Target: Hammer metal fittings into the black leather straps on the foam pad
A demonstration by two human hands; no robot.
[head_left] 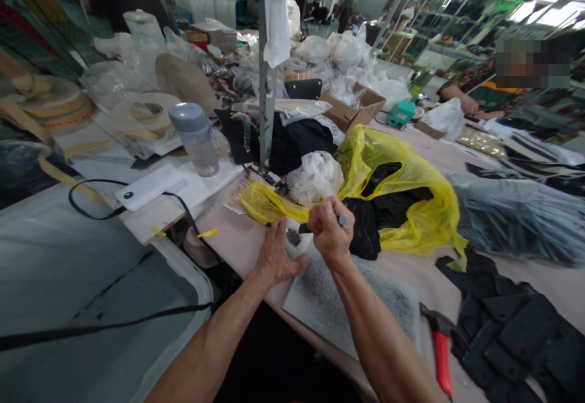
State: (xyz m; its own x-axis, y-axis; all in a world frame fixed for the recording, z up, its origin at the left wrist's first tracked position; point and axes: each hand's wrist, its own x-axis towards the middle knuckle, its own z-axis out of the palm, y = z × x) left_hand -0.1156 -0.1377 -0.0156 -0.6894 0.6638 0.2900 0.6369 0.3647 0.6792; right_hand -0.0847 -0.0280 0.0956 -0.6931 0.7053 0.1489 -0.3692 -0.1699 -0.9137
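Observation:
My left hand [275, 255] rests with its fingers and thumb spread around a small white container [297, 238] with dark contents. My right hand [331, 226] is a fist around a tool with a grey end [342, 221]; its dark tip points at the container. Both hands are at the upper left edge of a speckled grey-white board [351, 296]. Just beyond them lie a crumpled clear plastic bag [315, 177] and a yellow plastic bag [415, 202] with black material inside.
A hammer with a red handle [441, 360] and black fabric pieces [521, 330] lie right of the board. A bottle [196, 141] and white phone [150, 188] stand left, above a large grey bin [183, 269]. A metal post [266, 98] rises ahead. A person [466, 101] sits at back right.

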